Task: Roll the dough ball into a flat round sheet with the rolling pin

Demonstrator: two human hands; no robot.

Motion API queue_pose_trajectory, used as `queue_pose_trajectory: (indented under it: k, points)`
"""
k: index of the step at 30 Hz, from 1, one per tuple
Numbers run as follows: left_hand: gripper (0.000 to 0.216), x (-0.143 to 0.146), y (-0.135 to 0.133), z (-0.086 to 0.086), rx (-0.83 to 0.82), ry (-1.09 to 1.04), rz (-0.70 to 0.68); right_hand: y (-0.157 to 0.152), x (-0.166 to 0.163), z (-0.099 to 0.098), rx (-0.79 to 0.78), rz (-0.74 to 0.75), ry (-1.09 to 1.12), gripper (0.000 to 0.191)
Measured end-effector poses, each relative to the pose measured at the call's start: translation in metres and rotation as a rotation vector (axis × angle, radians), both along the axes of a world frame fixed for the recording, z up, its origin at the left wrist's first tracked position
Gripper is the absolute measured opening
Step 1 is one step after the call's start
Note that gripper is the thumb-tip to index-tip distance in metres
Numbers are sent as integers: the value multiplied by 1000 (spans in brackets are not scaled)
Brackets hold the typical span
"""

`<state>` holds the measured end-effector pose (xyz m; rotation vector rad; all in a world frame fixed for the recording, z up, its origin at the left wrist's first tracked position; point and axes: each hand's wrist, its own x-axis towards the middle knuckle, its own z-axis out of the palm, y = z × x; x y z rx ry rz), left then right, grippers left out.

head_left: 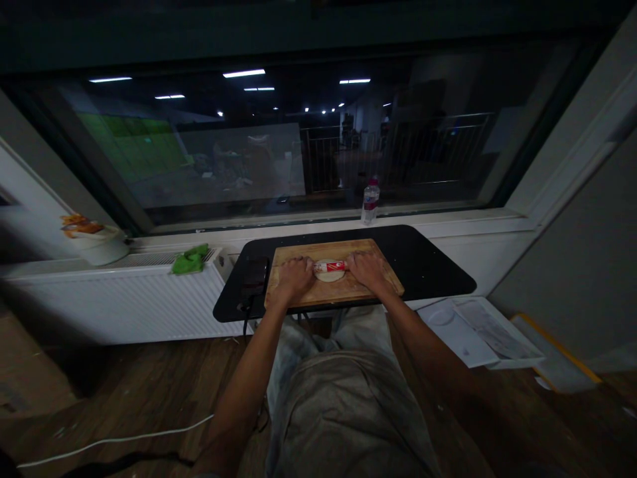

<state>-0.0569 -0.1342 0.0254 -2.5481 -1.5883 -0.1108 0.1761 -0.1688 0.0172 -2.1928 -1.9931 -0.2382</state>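
Note:
A round, flat piece of pale dough (329, 275) lies on a wooden cutting board (288, 252). Across the dough rests a rolling pin (332, 266) with a red and white wrap around its middle. My left hand (296, 274) is closed around the pin's left end, and my right hand (367, 269) grips the right end. Both ends of the pin are hidden under my fingers. Both forearms reach forward over the near edge of the board.
The board sits on a black table (423, 265) below a window. A dark device (255, 271) with a cable lies left of the board. A water bottle (370, 200) stands behind the table. A green cloth (190, 259) lies on the white radiator (149, 305). An open white box (502, 332) is at the right.

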Motion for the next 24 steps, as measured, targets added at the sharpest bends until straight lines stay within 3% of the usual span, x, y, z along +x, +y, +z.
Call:
queue_pose_trajectory:
  k: [9, 24]
  points:
    - [40, -2, -14, -4, -24, -114, 31, -12, -1, 1, -3, -35, 15, 51]
    - [41, -11, -23, -35, 142, -345, -59, -17, 9, -18, 141, 58, 49, 42]
